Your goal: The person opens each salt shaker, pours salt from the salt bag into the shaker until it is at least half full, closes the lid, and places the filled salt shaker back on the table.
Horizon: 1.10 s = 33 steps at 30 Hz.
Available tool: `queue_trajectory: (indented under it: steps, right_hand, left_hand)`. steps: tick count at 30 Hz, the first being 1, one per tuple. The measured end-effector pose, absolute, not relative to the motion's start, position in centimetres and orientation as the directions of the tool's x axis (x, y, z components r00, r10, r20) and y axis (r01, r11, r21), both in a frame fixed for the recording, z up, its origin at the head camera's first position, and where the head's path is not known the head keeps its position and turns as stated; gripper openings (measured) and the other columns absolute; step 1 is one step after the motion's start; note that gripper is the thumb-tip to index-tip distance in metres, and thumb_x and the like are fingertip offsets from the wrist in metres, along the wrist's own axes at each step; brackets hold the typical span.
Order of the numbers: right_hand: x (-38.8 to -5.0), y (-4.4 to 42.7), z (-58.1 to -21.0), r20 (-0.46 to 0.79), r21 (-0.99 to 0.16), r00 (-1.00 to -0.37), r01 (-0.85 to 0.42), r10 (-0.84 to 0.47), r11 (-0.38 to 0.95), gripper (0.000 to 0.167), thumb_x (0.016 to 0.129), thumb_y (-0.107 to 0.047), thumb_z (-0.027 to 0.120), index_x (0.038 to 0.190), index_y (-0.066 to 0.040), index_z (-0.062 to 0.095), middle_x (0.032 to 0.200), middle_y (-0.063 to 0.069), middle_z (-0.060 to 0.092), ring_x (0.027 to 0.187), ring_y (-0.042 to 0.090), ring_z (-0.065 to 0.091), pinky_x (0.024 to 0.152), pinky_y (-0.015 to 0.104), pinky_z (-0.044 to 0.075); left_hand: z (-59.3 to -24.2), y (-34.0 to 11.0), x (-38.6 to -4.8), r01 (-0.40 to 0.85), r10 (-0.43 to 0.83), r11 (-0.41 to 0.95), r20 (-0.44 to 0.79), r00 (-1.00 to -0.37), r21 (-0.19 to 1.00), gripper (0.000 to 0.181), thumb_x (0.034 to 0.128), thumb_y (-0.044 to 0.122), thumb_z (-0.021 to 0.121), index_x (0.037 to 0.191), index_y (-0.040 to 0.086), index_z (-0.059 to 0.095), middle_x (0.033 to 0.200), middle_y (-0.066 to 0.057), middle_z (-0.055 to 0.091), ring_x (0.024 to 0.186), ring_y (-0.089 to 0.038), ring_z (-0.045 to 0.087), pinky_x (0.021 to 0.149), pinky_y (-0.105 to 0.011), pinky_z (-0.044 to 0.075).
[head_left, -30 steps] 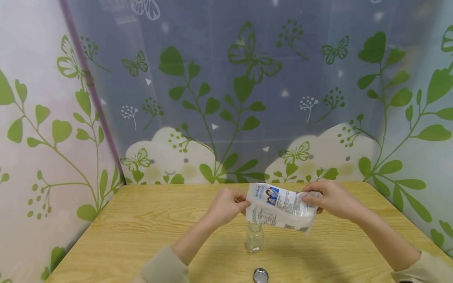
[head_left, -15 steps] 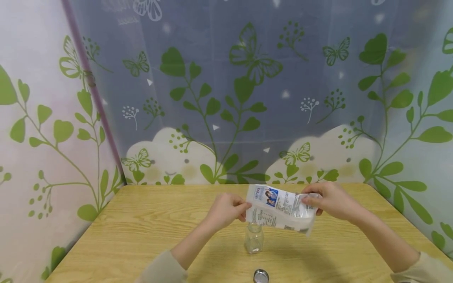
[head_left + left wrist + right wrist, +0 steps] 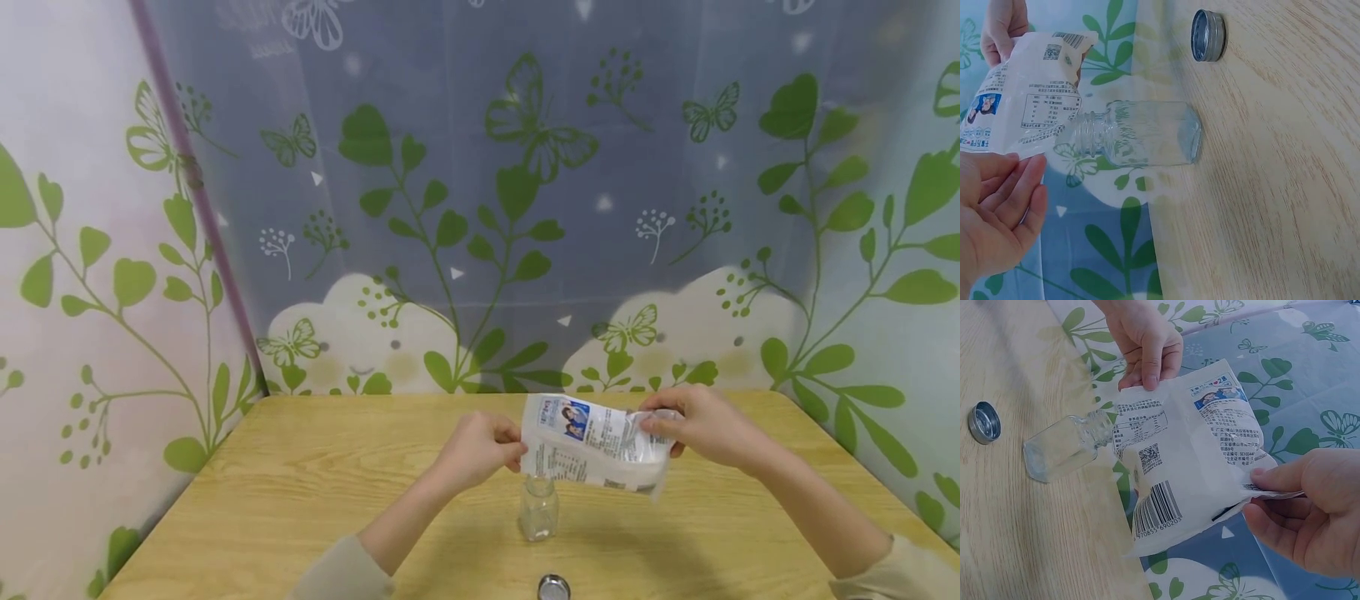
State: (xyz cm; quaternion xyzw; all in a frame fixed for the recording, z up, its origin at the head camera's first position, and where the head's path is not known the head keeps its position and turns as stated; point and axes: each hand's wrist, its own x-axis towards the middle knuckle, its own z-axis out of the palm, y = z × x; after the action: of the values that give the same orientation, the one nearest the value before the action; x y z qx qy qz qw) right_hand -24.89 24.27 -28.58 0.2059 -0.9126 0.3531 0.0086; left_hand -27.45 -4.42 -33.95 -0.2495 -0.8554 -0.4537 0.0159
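Both hands hold up a white printed plastic packet [image 3: 592, 446] above the table. My left hand [image 3: 480, 450] pinches its left end between thumb and fingers. At the other end, my right hand [image 3: 705, 423] grips the packet, with the thumb on the printed face in the right wrist view. A clear glass jar [image 3: 539, 512] stands upright and uncapped below the packet's left end; the packet's lower edge overlaps the jar's mouth in view. Whether they touch I cannot tell. No contents show inside the jar. What the packet holds is hidden.
A silver metal lid [image 3: 553, 587] lies on the wooden table [image 3: 337, 467] in front of the jar, its hollow side up. Behind the table hangs a patterned curtain [image 3: 450, 208] with leaves and butterflies, and similar cloth closes off both sides.
Hardly anything differs. The packet and both hands stay in nearly the same place, and the view has tilted very slightly.
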Motion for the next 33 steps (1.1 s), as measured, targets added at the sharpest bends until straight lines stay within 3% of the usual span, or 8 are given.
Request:
queue_trajectory:
  steps: [3,11,18,25,33]
  right_hand:
    - [-24.95,24.24,-28.59,0.154,-0.643,-0.917,-0.375,-0.367,0.668,0.025,0.088,-0.013,0.062,0.106,0.003,0.064,0.089,0.007,0.064,0.066,0.017,0.058,0.053,0.029,0.051]
    - [-24.96,24.07,-28.58,0.148,-0.650,-0.919,-0.368,-0.365,0.665,0.026,0.088,-0.013,0.062,0.107,0.004,0.064,0.088,0.007,0.064,0.065,0.017,0.058,0.053,0.029,0.051]
    - [-24.99,23.93,-28.41,0.149,-0.646,-0.918,-0.371,-0.367,0.668,0.025,0.088,-0.013,0.062,0.106,0.004,0.064,0.086,0.006,0.064,0.065,0.017,0.057,0.052,0.029,0.050]
    - [-24.80,23.79,-28.08,0.150,-0.647,-0.918,-0.373,-0.368,0.665,0.025,0.088,-0.011,0.062,0.107,0.005,0.063,0.086,0.007,0.063,0.064,0.018,0.057,0.052,0.029,0.051]
    - [-24.66,23.59,-27.78,0.140,-0.628,-0.916,-0.375,-0.375,0.682,0.026,0.088,-0.012,0.062,0.108,0.005,0.063,0.085,0.007,0.064,0.062,0.017,0.057,0.051,0.029,0.050]
  left_hand:
    - [-33.92,-4.41,-27.43,0.432,0.402,0.462,0.251,-0.881,0.774,0.005,0.0810,0.002,0.065,0.079,-0.001,0.069,0.066,-0.002,0.066,0.054,-0.009,0.061,0.046,-0.021,0.038]
    - [-34.01,-4.28,-27.34,0.343,0.343,0.430,0.200,-0.918,0.835,0.005,0.0809,0.003,0.066,0.080,-0.002,0.069,0.067,-0.004,0.065,0.056,-0.014,0.062,0.054,-0.025,0.046]
    - [-33.96,-4.23,-27.35,0.304,0.319,0.408,0.178,-0.931,0.861,0.004,0.0799,0.001,0.066,0.078,-0.002,0.067,0.066,-0.004,0.064,0.058,-0.020,0.064,0.061,-0.036,0.052]
    - [-33.93,-4.19,-27.27,0.265,0.311,0.369,0.150,-0.939,0.891,0.004,0.0800,0.001,0.065,0.079,-0.003,0.066,0.066,-0.005,0.064,0.057,-0.015,0.062,0.058,-0.028,0.052]
    - [-33.69,-4.36,-26.83,0.254,0.308,0.378,0.137,-0.941,0.891,0.005,0.0793,0.001,0.066,0.078,-0.003,0.066,0.065,-0.007,0.064,0.057,-0.016,0.063,0.057,-0.028,0.052]
